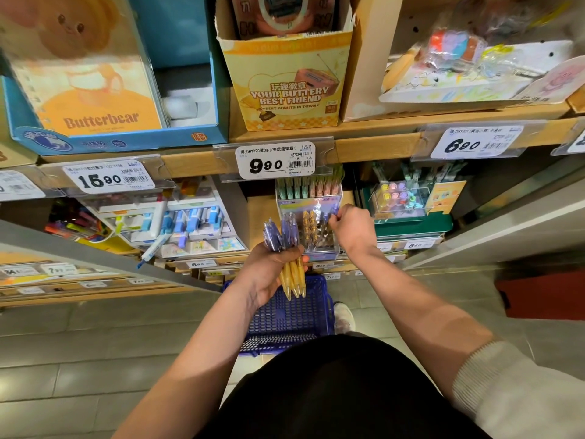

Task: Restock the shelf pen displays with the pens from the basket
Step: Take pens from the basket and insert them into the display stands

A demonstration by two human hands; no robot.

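My left hand [269, 274] grips a bundle of pens [286, 248] with purple caps pointing up and yellow barrels pointing down. It hovers just in front of a clear pen display [311, 229] on the lower shelf. My right hand [351, 228] pinches one purple pen [334, 212] at the display's right side, over its slots. Yellow-topped pens stand in the display's middle slots. A blue basket [291, 318] sits on the floor below my hands; I cannot see any pens in it.
An upper wooden shelf edge [373, 147] with price tags overhangs the display. A yellow cardboard box [285, 83] and a blue Butterbear box [95, 90] stand above. Correction tapes [190, 223] lie left, a green highlighter display [408, 210] right. My shoe [343, 316] stands beside the basket.
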